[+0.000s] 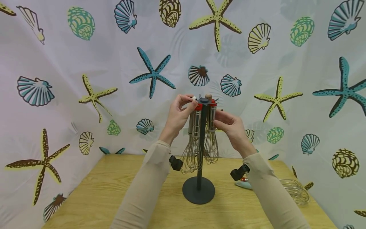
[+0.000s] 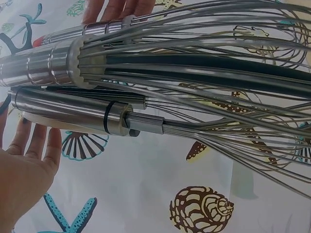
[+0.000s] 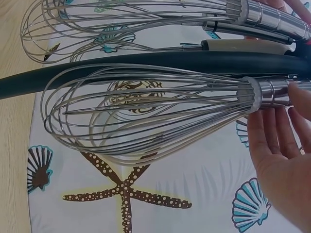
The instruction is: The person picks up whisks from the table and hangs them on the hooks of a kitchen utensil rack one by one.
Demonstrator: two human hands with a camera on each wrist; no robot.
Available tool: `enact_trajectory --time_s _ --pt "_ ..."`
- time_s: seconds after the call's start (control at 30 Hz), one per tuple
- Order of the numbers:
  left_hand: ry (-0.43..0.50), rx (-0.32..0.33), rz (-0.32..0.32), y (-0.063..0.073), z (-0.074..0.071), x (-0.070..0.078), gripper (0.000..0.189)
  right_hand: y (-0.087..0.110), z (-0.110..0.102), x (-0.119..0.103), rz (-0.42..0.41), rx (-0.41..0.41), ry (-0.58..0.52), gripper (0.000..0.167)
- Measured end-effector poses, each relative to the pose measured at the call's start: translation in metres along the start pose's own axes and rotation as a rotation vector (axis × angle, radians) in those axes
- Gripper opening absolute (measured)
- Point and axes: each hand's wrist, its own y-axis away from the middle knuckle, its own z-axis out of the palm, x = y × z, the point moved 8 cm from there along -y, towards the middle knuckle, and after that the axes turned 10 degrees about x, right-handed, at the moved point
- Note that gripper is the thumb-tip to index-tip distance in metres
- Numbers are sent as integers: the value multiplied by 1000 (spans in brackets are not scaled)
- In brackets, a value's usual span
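A dark stand (image 1: 201, 143) carries several whisks hung round its top. My left hand (image 1: 178, 116) is at the left of the top, its thumb and forefinger pinching a whisk at a small whitish end (image 1: 194, 98). In the left wrist view, its other fingers are behind a steel-handled whisk (image 2: 68, 109) with a black ring. My right hand (image 1: 233, 127) holds the steel handle of a red-ended whisk (image 1: 212, 116) on the right, thumb in front. That whisk's wire loops (image 3: 146, 116) hang down beside the pole. Another red-ended whisk (image 1: 196, 121) hangs between the hands.
The stand's round base (image 1: 198, 194) rests on a wooden table (image 1: 114, 190). More whisks (image 1: 294, 190) lie at the table's right, partly hidden by my right forearm; one has a light blue handle (image 1: 243, 184). A shell-patterned cloth (image 1: 114, 63) surrounds the table.
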Motion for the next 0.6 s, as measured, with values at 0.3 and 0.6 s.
enact_trajectory --time_s 0.3,0.6 --pt "-8 12 2 -2 0 0 21 2 -6 6 -7 -21 40 48" --pt "-15 20 -8 -1 1 0 22 5 -13 19 42 -23 18 50"
